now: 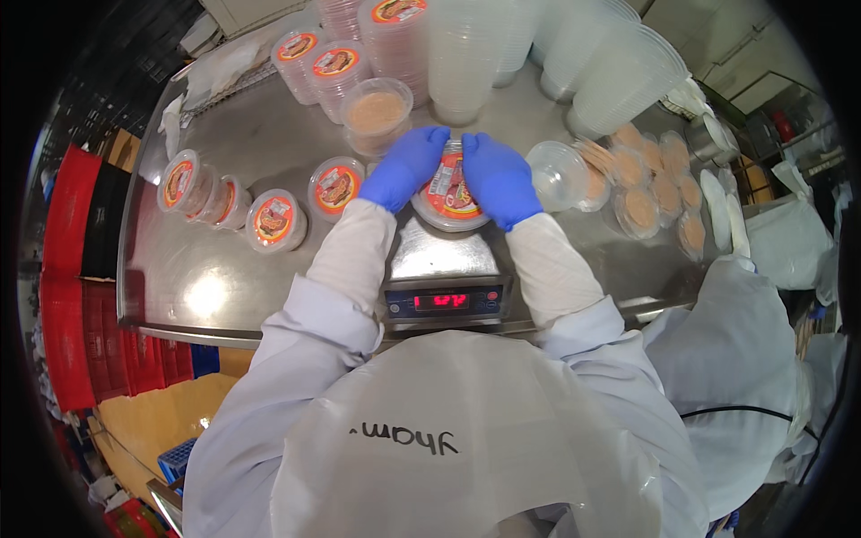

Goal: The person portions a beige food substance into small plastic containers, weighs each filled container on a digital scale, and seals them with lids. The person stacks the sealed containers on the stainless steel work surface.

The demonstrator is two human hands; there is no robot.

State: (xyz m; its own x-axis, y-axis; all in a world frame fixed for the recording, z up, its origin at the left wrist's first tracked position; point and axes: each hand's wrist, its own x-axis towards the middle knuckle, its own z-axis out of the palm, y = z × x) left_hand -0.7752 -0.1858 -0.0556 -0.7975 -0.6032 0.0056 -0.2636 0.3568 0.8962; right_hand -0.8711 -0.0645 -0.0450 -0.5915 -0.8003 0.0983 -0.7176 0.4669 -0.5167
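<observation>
My left hand (405,167) and my right hand (503,180), both in blue gloves, grip the two sides of a round plastic tub (452,191) at its lid. The lid carries an orange and red printed label, partly hidden by my fingers. Beneath the tub is the steel pan of a digital scale (440,259), whose red display is lit. Left of my left hand sits another labelled tub (336,189). Just right of my right hand stands an uncovered clear tub (557,176).
Labelled tubs (274,222) stand at the left of the steel table (195,269). Behind are stacks of printed lids (334,74), tubs with tan contents (377,114) and tall nested clear tubs (464,60). Tan round patties (635,210) lie right, near a person in white (733,376). Red crates (67,336) are left.
</observation>
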